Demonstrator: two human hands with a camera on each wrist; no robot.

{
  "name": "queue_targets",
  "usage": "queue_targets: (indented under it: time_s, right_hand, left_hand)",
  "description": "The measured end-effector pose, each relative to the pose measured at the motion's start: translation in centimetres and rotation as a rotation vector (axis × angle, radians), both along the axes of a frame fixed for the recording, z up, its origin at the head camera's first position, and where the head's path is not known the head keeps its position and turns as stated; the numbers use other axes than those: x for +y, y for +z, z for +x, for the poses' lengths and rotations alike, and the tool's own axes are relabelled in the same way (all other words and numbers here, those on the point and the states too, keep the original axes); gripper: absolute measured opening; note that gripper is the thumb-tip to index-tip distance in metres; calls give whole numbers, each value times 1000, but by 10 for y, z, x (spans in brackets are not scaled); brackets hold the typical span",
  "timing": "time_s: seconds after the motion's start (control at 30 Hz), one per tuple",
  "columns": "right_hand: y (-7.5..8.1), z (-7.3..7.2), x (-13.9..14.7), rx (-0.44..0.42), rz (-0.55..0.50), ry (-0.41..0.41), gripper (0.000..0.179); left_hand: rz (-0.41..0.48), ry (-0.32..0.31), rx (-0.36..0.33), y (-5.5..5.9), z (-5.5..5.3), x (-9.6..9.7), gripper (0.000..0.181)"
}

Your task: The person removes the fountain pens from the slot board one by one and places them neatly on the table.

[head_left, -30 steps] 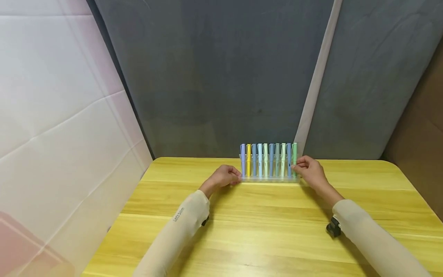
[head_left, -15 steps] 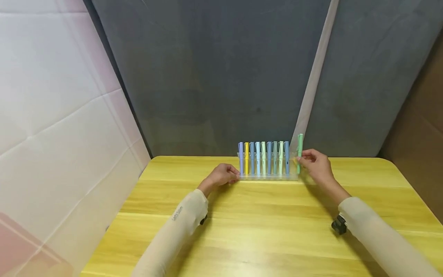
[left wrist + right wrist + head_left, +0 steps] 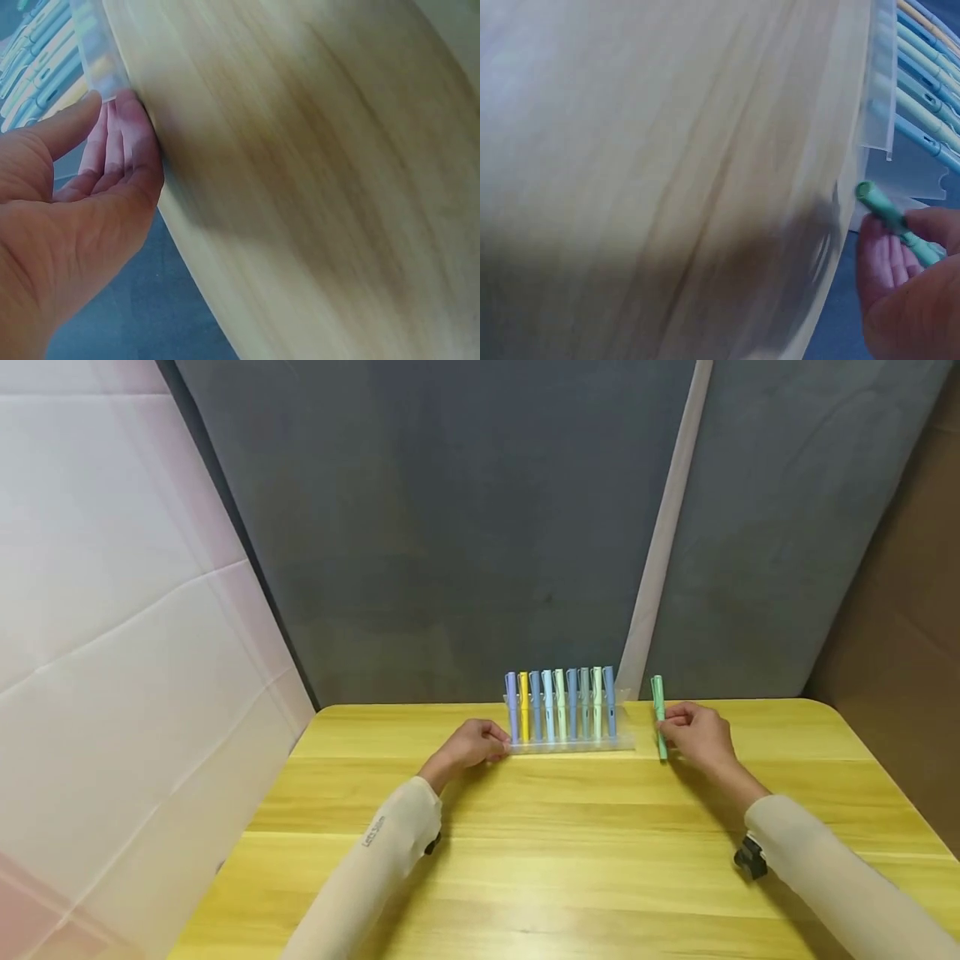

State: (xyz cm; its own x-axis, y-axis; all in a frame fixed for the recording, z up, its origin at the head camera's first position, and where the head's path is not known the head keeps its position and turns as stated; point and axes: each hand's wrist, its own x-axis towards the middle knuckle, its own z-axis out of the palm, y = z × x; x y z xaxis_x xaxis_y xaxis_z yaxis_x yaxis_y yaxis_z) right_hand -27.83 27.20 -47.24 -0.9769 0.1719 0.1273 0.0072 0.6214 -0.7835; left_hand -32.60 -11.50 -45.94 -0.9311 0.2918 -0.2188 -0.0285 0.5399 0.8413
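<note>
A clear plastic pen stand (image 3: 619, 744) stands near the table's far edge, bearing a row of upright capped pens in purple, yellow, blues and greens. At its left end, my left hand (image 3: 471, 743) pinches the stand's corner between thumb and fingers; the left wrist view shows that hand (image 3: 90, 187) at the clear edge. My right hand (image 3: 702, 737) holds a green pen (image 3: 658, 714) between thumb and fingers, nearly upright and apart from the stand's right end. In the right wrist view the green pen (image 3: 885, 206) points its end toward the table.
The wooden table (image 3: 555, 852) reaches back to a dark grey panel (image 3: 450, 543). A white panel (image 3: 135, 610) rises on the left, and a brown panel (image 3: 892, 610) on the right. A pale strip (image 3: 663, 535) runs down the grey panel behind the stand.
My right hand has lifted the green pen out of the stand's right end and carried it rightward, then lower. My left hand stays at the stand's left end.
</note>
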Motion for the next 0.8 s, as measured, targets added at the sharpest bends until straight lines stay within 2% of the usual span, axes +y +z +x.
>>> queue_targets:
  time_s: [0.2,0.47,0.8]
  right_hand:
    - [-4,-1,0,-58,132,0,24]
    - [4,-6,-2,-135,197,26,18]
    - [5,-9,-1,-116,252,66,22]
  left_hand:
    - [11,-6,-18,-1,0,-1,11]
    - [14,-11,-24,2,-3,-1,10]
    - [26,18,-66,1,-2,0,10]
